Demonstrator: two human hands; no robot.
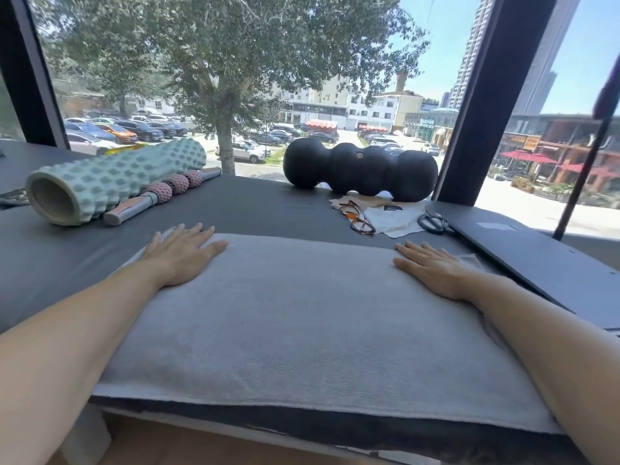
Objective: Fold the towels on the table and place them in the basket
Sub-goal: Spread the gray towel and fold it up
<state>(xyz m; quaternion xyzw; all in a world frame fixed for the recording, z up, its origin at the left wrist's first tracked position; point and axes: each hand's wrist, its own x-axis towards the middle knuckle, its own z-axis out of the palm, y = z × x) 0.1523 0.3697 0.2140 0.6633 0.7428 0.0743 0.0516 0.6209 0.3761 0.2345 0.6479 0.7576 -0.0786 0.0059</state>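
Note:
A grey towel lies flat on the dark table, spread from the front edge to about the middle. My left hand presses flat on its far left corner with straight fingers. At the far right corner my right hand rests palm down on the cloth, fingers pointing left. Neither hand holds anything. No basket shows in this view.
A mint foam roller and a pink-beaded massage stick lie at the back left. A black peanut roller sits by the window. Glasses, a white cloth, scissors and a dark laptop lie to the right.

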